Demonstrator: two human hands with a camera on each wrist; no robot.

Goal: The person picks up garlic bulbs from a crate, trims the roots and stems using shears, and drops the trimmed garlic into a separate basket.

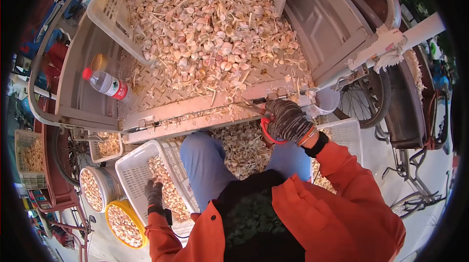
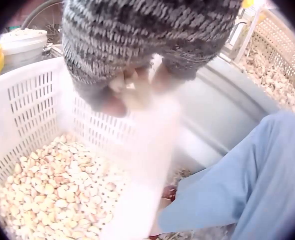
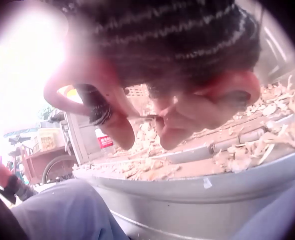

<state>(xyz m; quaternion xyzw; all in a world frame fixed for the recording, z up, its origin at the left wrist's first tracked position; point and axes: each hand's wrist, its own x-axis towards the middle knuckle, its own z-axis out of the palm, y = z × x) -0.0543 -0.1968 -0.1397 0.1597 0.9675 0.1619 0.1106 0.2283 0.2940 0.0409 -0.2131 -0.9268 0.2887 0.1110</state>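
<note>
Left hand in grey knit glove (image 1: pixel 154 193) pinches pale garlic cloves (image 2: pixel 133 94) over the white perforated plastic basket (image 1: pixel 133 166). Right hand in dark striped knit glove (image 1: pixel 289 121) grips red-handled metal scissors (image 1: pixel 265 124) by the metal cart bed's near edge (image 1: pixel 195 113).

Step, judged: depositing trimmed cloves. Next calls for loosening the left fingers.

Scissors: long axis oblique, blades pointing forward-left.

Can count two hands (image 1: pixel 290 121) (image 1: pixel 154 194), two blue knees (image 1: pixel 201 150) (image 1: pixel 290 158), one pair of red-handled scissors (image 1: pixel 264 126), one red-capped bottle (image 1: pixel 108 85), one yellow bucket (image 1: pixel 137 213), one white bucket (image 1: pixel 112 185) of garlic cloves (image 1: pixel 210 32). Too many cloves to number.
</note>
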